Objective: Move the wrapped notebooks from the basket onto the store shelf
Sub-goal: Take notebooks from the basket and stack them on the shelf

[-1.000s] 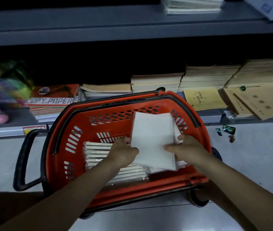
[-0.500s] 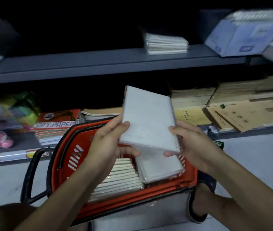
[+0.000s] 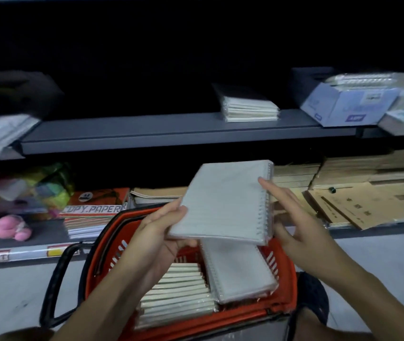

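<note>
A wrapped white spiral notebook (image 3: 223,203) is held flat above the red basket (image 3: 284,286). My left hand (image 3: 161,232) grips its near left corner, thumb on top. My right hand (image 3: 292,212) has straight fingers; its index finger touches the notebook's right side near the spiral. Inside the basket lie another wrapped spiral notebook (image 3: 240,269) and a row of wrapped notebooks on edge (image 3: 178,291). A small stack of wrapped notebooks (image 3: 250,110) rests on the grey shelf (image 3: 146,131) above.
A pale blue box (image 3: 344,104) stands on the shelf's right. The lower shelf carries copy-paper pads (image 3: 92,210), brown exercise books (image 3: 368,190), a pink toy (image 3: 11,226) and coloured bags. The basket's black handle (image 3: 53,284) sticks out left over the grey floor.
Both hands lifted the notebook out of the basket and up toward the shelves. My right hand let go of its edge and opened. The view tilted upward.
</note>
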`<state>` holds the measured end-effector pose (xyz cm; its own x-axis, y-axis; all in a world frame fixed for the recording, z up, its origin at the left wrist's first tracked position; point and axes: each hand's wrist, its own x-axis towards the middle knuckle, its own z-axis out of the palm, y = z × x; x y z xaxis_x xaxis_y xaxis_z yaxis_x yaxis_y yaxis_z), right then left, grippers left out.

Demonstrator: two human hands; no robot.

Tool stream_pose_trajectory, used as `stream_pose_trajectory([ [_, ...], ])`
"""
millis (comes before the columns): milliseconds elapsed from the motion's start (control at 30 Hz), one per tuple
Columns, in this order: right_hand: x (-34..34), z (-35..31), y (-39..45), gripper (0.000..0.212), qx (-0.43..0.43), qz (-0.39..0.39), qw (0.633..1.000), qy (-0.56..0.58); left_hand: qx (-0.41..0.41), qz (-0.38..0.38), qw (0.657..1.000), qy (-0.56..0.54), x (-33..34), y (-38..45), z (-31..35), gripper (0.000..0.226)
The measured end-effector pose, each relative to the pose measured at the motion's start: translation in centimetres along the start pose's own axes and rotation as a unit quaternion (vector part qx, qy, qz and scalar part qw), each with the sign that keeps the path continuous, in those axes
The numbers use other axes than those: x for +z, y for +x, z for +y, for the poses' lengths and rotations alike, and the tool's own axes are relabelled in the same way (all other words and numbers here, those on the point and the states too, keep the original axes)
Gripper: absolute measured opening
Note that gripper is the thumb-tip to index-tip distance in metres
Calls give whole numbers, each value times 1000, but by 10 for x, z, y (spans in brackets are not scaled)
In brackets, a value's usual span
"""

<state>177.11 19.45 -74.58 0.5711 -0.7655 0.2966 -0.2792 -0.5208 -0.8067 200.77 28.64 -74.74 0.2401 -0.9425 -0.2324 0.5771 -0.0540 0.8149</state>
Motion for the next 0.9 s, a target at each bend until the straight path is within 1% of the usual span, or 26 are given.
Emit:
stream_pose_trajectory([
  [67,0,12,11,54,-70,63,986,-140,-7,4,1000,-7,0,9,8,25],
  [133,1,19,25,42,-97,135,963,-211,-16,12,1000,-22,0,18,13,24],
  [167,4,20,32,33,-99,154,959,-218,-22,21,998,-47,-1,23,15,26],
  [200,6,18,37,23,-92,163,962,-201,-29,21,996,-86,0,27,17,29],
  [233,10,15,40,11,-80,162,971,-157,-37,9,991,-132,1,31,18,37],
  [267,14,12,41,9,-60,157,980,-105,-42,-8,985,-167,3,32,18,47],
  [300,19,11,43,23,-39,163,984,-58,-41,-24,984,-174,6,34,17,54],
  [333,24,9,44,34,-20,178,984,-20,-37,-35,988,-146,10,36,15,54],
  [367,28,6,46,40,-1,204,979,11,-29,-42,995,-90,14,38,11,52],
  [400,34,3,47,45,22,231,972,39,-15,-45,999,-11,18,39,6,50],
  [467,46,-3,47,48,53,266,960,76,25,-67,987,147,26,37,-6,56],
  [500,52,-6,47,47,46,274,958,74,39,-90,975,201,29,36,-13,60],
  [533,59,-11,46,44,28,273,959,65,43,-116,966,228,32,34,-19,63],
  [567,64,-15,45,40,4,267,962,57,43,-146,961,230,34,33,-25,64],
  [633,73,-22,47,32,-33,239,970,31,28,-187,966,176,38,28,-30,56],
  [700,77,-24,49,26,-44,170,984,36,-30,-182,979,82,39,23,-25,45],
  [733,77,-23,50,21,-46,138,988,49,-63,-181,981,36,38,21,-23,43],
  [800,72,-22,52,13,-35,101,990,95,-98,-175,980,-11,32,19,-22,43],
  [833,67,-23,52,16,-22,108,987,117,-101,-156,982,-18,29,19,-22,41],
  [900,52,-24,53,19,0,175,977,126,-104,-104,989,-31,26,21,-18,39],
])
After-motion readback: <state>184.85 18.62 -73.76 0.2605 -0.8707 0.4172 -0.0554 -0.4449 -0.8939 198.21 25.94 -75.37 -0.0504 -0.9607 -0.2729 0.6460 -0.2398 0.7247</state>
